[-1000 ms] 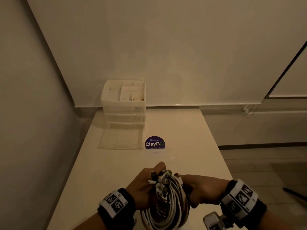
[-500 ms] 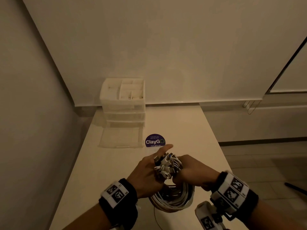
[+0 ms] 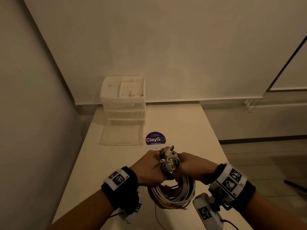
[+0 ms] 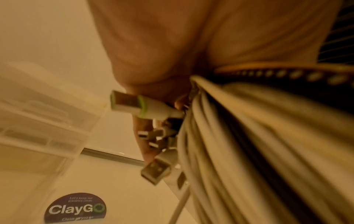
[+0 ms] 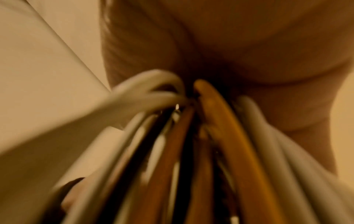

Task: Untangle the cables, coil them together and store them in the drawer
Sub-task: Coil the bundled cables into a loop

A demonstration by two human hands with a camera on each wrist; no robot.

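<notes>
The left hand [image 3: 149, 166] and right hand [image 3: 193, 168], both clamped on the coiled cables [image 3: 172, 193], have carried them forward over the counter [image 3: 191, 130] toward the open drawer [image 3: 122, 136], so storing looks next.

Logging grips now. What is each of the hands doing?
Left hand: holds the cable coil at the plug end.
Right hand: holds the same coil.
</notes>
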